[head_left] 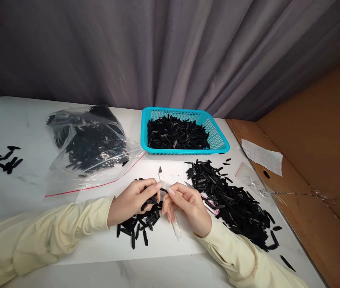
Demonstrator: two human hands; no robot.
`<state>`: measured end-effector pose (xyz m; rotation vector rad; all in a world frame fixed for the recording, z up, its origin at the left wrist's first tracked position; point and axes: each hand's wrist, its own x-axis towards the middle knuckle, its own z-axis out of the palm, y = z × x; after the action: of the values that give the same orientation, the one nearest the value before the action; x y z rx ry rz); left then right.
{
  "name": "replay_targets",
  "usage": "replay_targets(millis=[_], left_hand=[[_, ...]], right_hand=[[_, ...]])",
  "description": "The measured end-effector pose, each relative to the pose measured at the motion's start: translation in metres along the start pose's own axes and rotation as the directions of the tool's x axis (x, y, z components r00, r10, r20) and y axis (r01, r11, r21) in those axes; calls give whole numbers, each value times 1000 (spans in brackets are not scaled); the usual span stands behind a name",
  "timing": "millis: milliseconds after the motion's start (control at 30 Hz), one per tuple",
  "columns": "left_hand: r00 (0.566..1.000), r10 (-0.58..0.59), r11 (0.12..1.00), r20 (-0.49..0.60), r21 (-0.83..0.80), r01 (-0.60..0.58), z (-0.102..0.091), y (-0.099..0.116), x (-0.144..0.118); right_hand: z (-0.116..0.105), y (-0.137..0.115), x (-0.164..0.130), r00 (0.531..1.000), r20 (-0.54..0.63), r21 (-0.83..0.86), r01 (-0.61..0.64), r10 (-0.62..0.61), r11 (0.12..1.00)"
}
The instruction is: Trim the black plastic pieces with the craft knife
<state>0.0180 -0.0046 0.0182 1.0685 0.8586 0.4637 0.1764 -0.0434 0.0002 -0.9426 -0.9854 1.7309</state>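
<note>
Above the white sheet, my left hand (138,198) and my right hand (186,204) meet, fingertips closed on a small, slim black piece (164,190) held between them. More black pieces show under the curled fingers of my left hand; whether they are held or lie on the pile is hard to tell. Below that hand spreads a small pile of black pieces (136,230). A slim knife (161,176) with a dark tip and pale handle lies beneath my hands, partly covered. Right of my right hand, a pink-handled tool (212,208) sits partly under black pieces.
A blue basket (184,151) of black pieces stands at the back. Left of it lies a clear zip bag (64,180) with many more. A large heap (232,204) spreads on the right, near cardboard (316,152) and a paper slip (262,157). Loose pieces (9,164) lie far left.
</note>
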Motion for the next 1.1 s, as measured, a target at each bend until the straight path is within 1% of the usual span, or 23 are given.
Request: replay_targets(millis=[267,400,467,533,567,600,633,667,700,733,767,800,833,867,900,933,1000,1100], left_hand=[[1000,13,1000,-9,4,-13,-2,-2,0],[1000,5,1000,-1,-30,-5,-3,-2,2],[1000,-14,997,-12,-77,13,-4,-2,3],[999,-32,992,-16,-121,29,-5,-3,4],[999,-36,990,-12,-135,34,-5,-4,4],[999,-37,989,-8,-145,36,-6,-4,4],[999,-38,987,-5,-154,36,-6,-4,4],[999,-40,986,-2,-164,39,-7,-4,4],[999,-43,983,0,-176,42,-7,-3,4],[999,-46,981,2,-187,46,-7,-3,4],[999,-48,979,4,-197,48,-7,-3,4],[999,-49,977,6,-206,49,-8,-3,4],[999,-47,976,8,-215,47,-8,-3,4],[999,-41,974,9,-223,42,-8,-3,4],[999,-34,973,11,-230,36,-8,-3,4],[1000,-25,972,11,-233,27,-7,-3,4],[1000,-3,974,2,-225,3,-7,-4,4],[1000,25,980,-14,-195,-27,-6,-4,3]], right_hand=[[-2,1,0,999,18,33,26,-27,999],[-1,0,-1,999,2,1,51,-51,999],[-3,-9,2,992,-44,-67,117,-120,991],[-8,-26,10,964,-110,-207,214,-241,954],[-12,-37,17,942,-132,-309,256,-307,916],[-15,-49,25,916,-143,-426,284,-374,859],[-18,-60,33,893,-132,-547,297,-431,783],[-21,-70,40,876,-82,-679,299,-475,670],[-22,-77,45,855,-32,-799,289,-518,527],[-21,-82,48,833,24,-885,275,-552,376],[-19,-83,48,816,89,-936,264,-571,232],[-15,-82,45,809,154,-957,264,-567,118],[-9,-78,39,814,214,-959,279,-540,40],[-3,-71,32,831,272,-949,314,-485,6],[4,-64,24,854,314,-935,353,-415,19],[11,-56,15,877,329,-929,368,-352,49],[21,-42,3,909,309,-935,345,-279,88],[28,-30,-4,933,255,-950,290,-253,114]])
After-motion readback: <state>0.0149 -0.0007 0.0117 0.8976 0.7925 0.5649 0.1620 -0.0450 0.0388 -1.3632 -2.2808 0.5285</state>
